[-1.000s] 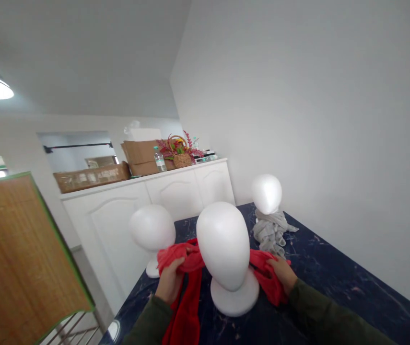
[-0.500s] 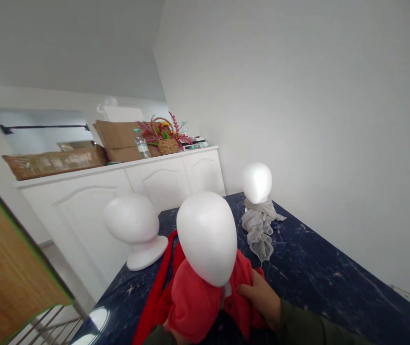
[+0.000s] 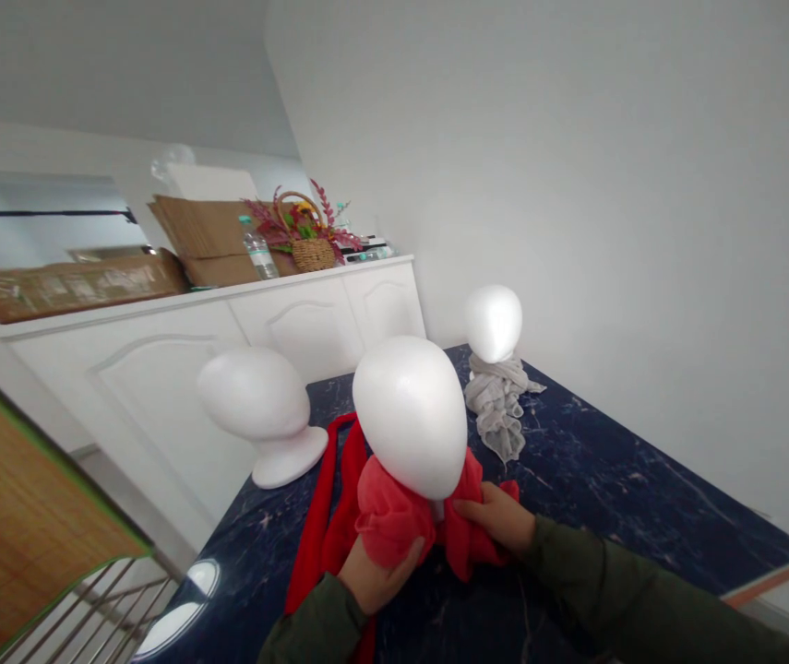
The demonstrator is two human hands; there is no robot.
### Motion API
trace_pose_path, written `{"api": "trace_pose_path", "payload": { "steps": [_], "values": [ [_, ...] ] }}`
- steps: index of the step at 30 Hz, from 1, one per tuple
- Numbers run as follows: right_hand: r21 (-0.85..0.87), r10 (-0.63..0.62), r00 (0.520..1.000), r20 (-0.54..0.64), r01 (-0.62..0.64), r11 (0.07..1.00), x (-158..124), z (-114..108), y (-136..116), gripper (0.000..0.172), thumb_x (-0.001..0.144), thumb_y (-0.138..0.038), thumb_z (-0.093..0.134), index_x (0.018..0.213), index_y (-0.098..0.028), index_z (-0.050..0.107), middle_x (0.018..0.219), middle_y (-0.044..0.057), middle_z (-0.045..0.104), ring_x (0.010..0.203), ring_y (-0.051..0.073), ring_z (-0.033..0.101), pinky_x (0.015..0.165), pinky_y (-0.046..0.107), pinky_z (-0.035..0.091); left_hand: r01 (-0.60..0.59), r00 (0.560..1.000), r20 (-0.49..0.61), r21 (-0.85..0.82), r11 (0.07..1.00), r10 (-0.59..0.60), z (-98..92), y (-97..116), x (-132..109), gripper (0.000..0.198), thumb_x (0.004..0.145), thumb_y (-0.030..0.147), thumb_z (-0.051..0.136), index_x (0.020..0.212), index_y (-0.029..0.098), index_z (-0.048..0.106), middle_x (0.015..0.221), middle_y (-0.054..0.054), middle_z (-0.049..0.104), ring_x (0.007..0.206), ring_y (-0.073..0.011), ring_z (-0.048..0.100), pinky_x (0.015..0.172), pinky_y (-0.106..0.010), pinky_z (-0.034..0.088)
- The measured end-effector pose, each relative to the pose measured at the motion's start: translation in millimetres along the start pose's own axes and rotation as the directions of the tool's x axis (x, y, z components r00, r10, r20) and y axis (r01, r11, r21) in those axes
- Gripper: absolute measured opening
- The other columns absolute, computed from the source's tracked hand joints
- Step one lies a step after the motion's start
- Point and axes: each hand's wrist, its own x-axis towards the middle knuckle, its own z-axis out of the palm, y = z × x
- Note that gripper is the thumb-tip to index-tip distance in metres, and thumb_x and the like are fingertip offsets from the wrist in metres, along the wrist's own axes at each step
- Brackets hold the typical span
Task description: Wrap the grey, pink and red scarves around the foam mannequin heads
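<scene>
A: What is the room like?
B: White walls, with a white cabinet (image 3: 242,332) along the back and a dark blue marbled table (image 3: 608,480) in front of it. On the cabinet stand cardboard boxes (image 3: 204,240), a bottle (image 3: 257,254) and a basket (image 3: 312,251) of red flowers. A bamboo panel (image 3: 13,498) shows at the lower left.
A: And on the table?
B: Three white foam heads. The middle head (image 3: 412,420) is nearest the person. The left head (image 3: 252,398) stands by the table's left edge. The far head (image 3: 493,321) is toward the wall, with a grey scarf (image 3: 497,406) bunched round its neck and trailing onto the table.
A: Where is the red scarf?
B: The red scarf (image 3: 390,516) goes round the neck of the middle head and is gathered in a lump under its front. One long end runs down over the table on the left, past the person's sleeve.
A: The hands?
B: Both come out of dark green sleeves. The left hand (image 3: 375,576) reaches up from below, its fingers curled tight round the lump of red scarf beneath the head. The right hand (image 3: 497,516) is closed on the cloth at the right side of the neck, thumb on top, just beside the head's base.
A: Do the hands touch?
B: No, the gathered cloth lies between them.
</scene>
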Motion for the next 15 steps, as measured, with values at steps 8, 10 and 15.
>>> {"api": "trace_pose_path", "payload": {
  "steps": [8, 10, 15],
  "values": [
    [0.667, 0.197, 0.98, -0.025, -0.131, 0.734, -3, 20, -7, 0.03, 0.063, -0.015, 0.064, 0.092, -0.012, 0.055, 0.076, 0.004, 0.064, 0.057, 0.01, 0.059, 0.051, 0.018, 0.046, -0.102, 0.991, -0.097, -0.056, 0.993, 0.096, 7.4, 17, 10, 0.023, 0.06, 0.028, 0.065, 0.081, 0.02, 0.066, 0.092, -0.013, 0.064, 0.108, -0.0394, 0.045, 0.097, -0.057, 0.022],
    [0.679, 0.218, 0.975, -0.049, -0.128, 0.723, -5, 24, -10, 0.029, 0.063, -0.013, 0.064, 0.091, -0.012, 0.054, 0.074, 0.003, 0.064, 0.056, 0.008, 0.059, 0.051, 0.016, 0.046, -0.121, 0.988, -0.103, -0.054, 0.991, 0.115, 9.3, 16, 11, 0.02, 0.062, 0.03, 0.063, 0.079, 0.02, 0.065, 0.089, -0.013, 0.064, 0.105, -0.0384, 0.047, 0.098, -0.056, 0.02],
    [0.512, 0.166, 0.983, -0.079, -0.103, 0.853, -6, 31, -1, 0.032, 0.065, -0.029, 0.066, 0.09, -0.015, 0.053, 0.066, 0.0, 0.062, 0.048, 0.008, 0.055, 0.046, 0.018, 0.045, 0.077, 0.986, -0.109, -0.384, 0.92, -0.128, 10.8, 0, 3, 0.025, 0.056, 0.03, 0.065, 0.079, 0.021, 0.064, 0.09, -0.01, 0.064, 0.1, -0.0335, 0.05, 0.098, -0.05, 0.026]
  ]
}}
